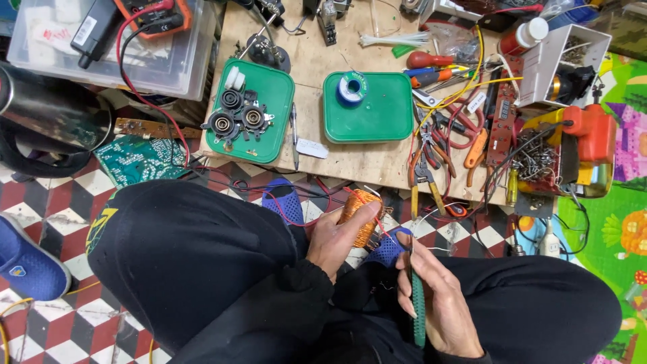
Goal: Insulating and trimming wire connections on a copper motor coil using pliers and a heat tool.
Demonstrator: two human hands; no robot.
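Note:
My left hand grips a copper-wound coil with red wires trailing from it, held just below the wooden board's front edge. My right hand holds a slim tool with a green handle, its metal tip pointing up toward the coil. Both hands rest above my lap in black trousers.
On the board lie a green tray with black round parts, a green tray with a solder spool, pliers and screwdrivers, and a circuit strip. A green circuit board, a clear bin and a blue slipper sit left.

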